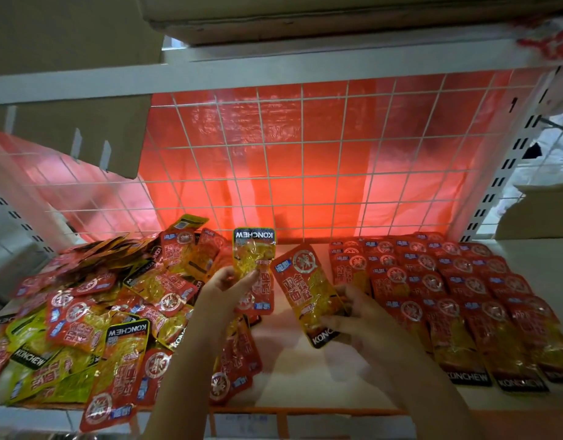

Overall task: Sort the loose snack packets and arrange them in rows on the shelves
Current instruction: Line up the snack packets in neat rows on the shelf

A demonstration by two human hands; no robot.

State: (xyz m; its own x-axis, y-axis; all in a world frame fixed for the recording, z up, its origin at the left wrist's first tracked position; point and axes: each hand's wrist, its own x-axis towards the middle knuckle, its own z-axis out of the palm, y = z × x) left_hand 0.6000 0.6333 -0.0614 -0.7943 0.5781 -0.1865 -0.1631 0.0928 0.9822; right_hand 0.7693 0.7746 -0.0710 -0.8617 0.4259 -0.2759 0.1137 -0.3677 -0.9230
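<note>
Two bare hands and forearms

The left hand [224, 292] and the right hand [358, 315] wear no gloves, rings or watch that I can see. Behind each hand the wrist and forearm run bare to the lower edge of view, no sleeve or cuff showing. The nails look short and plain.

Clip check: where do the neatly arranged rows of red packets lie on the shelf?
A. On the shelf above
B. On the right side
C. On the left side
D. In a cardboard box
B. The overlapping rows of red packets lie on the right side of the shelf, while the jumbled loose pile covers the left.
</note>
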